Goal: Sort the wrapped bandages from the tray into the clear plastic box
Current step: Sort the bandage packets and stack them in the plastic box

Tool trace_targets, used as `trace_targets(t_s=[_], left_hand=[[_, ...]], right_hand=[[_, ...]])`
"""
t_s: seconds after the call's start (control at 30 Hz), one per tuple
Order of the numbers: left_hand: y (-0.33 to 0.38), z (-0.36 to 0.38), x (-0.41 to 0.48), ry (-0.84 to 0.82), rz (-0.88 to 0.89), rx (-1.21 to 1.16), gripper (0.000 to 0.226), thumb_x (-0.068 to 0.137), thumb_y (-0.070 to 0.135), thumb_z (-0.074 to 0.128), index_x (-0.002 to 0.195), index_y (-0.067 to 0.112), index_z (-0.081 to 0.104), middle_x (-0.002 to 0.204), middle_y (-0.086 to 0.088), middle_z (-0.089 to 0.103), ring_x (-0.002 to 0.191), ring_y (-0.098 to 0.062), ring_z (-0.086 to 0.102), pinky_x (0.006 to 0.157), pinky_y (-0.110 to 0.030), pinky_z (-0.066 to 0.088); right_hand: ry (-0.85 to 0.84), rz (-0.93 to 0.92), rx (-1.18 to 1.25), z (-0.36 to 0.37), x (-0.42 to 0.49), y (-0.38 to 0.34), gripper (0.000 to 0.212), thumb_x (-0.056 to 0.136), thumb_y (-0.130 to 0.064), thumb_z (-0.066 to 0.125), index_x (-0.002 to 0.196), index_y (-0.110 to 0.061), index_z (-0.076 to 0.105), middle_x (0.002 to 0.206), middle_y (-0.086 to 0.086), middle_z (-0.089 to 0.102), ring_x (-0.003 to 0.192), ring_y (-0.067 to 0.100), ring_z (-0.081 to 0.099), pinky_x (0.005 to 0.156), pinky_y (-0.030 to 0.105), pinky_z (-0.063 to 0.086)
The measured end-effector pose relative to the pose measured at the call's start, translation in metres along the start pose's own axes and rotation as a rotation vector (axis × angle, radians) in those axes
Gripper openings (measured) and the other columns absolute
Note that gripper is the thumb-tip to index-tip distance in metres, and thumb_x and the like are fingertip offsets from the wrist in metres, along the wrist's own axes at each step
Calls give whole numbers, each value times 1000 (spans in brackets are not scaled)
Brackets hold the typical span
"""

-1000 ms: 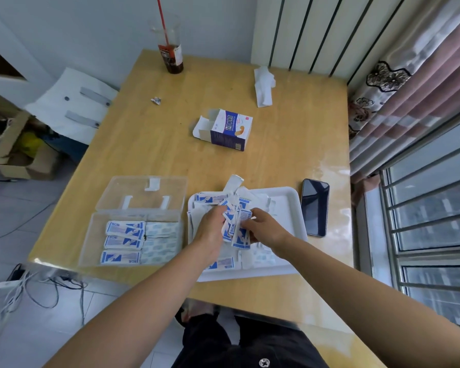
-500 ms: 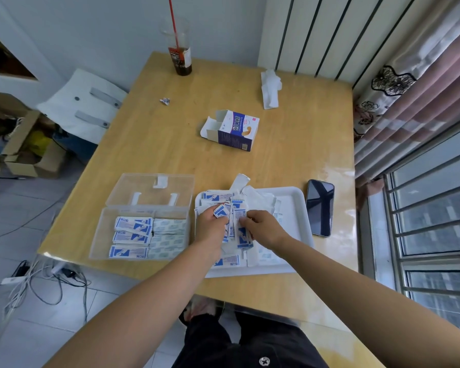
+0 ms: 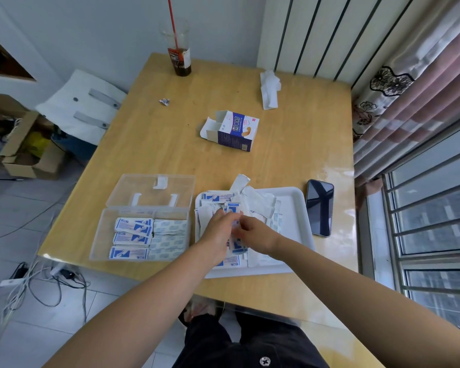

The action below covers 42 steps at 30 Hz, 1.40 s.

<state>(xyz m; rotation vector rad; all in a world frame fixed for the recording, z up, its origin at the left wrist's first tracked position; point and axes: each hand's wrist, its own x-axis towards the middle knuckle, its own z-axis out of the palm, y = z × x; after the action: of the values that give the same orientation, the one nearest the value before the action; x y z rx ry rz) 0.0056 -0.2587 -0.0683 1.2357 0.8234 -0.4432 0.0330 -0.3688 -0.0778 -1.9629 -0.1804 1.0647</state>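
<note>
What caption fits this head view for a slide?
Left hand and right hand grip wrapped bandages over the tray, beside the clear plastic box holding sorted rows.

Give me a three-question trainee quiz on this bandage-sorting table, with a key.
1. True or false: the phone lies inside the white tray.
2. The lid of the clear plastic box is: A) shut, B) open, C) missing.
3. Fill in: the left hand and the right hand are both over the wrapped bandages in the ____.
Key: 1 false, it lies on the table beside the tray. 2 B. 3 tray.
</note>
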Motion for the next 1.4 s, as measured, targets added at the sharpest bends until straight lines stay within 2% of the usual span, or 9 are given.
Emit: trace_targets(t_s=[0.1,0.17,0.27,0.47,0.63,0.8,1.03,1.27,1.4], left_hand=[[-2,-11,1,13,209,321,37,92,16,58,126,26,52,114,1,57,98,-13,58,78,-21,47],[-3,-17,2,-10,334,551,30,91,15,60,118,28,59,106,6,59,88,-11,57,68,-13,42],[-5,-19,7,-16,412,765,13,92,14,57,100,21,65,84,2,67,70,-12,62,62,-20,46],[-4,-17,11,34,231,400,14,97,4,45,109,6,53,75,-7,64,64,-18,61,69,-31,53],[-4,-10,6,-75,139,401,18,99,19,38,112,9,42,76,-10,60,69,-23,58,68,-33,46],[0,-13,0,3,47,353,41,101,45,27,104,16,56,72,-7,59,46,-14,45,48,-22,35],[4,-23,-3,84,-27,355,39,98,35,30,89,12,60,63,-10,62,41,-17,38,41,-21,27],[6,-30,-9,-7,-13,382,40,96,34,27,90,14,61,62,-8,59,42,-16,39,43,-21,29],[6,-34,-12,-36,62,421,23,99,23,33,90,17,53,64,-3,43,45,-11,36,41,-19,28]], right_hand=[[16,26,-178,-10,-1,4,19,96,-17,42,94,-3,54,86,11,60,77,28,52,70,35,44],[-15,27,-267,-14,-5,4,19,99,-20,41,92,-8,55,78,3,56,74,22,50,64,29,40],[-14,10,-317,-19,-9,4,20,99,-23,43,87,-14,57,75,1,58,69,17,53,61,25,42],[33,46,172,-30,-15,14,16,95,-18,54,101,-3,56,84,7,67,70,19,67,59,24,48],[74,14,192,-25,-17,4,19,91,-22,61,100,-7,53,73,1,58,56,11,52,50,16,40],[39,-26,180,-23,-16,2,22,92,-13,58,109,-2,49,73,3,65,53,16,61,47,20,42],[65,-114,151,-15,-14,0,16,92,-13,58,105,-3,57,80,8,66,59,19,64,51,23,43],[102,-156,110,-8,-11,-4,12,91,-12,60,102,-8,62,76,2,61,56,12,54,56,23,47],[96,-167,92,-3,-10,-6,20,89,-20,66,107,-18,58,80,-2,63,60,12,60,60,26,48]])
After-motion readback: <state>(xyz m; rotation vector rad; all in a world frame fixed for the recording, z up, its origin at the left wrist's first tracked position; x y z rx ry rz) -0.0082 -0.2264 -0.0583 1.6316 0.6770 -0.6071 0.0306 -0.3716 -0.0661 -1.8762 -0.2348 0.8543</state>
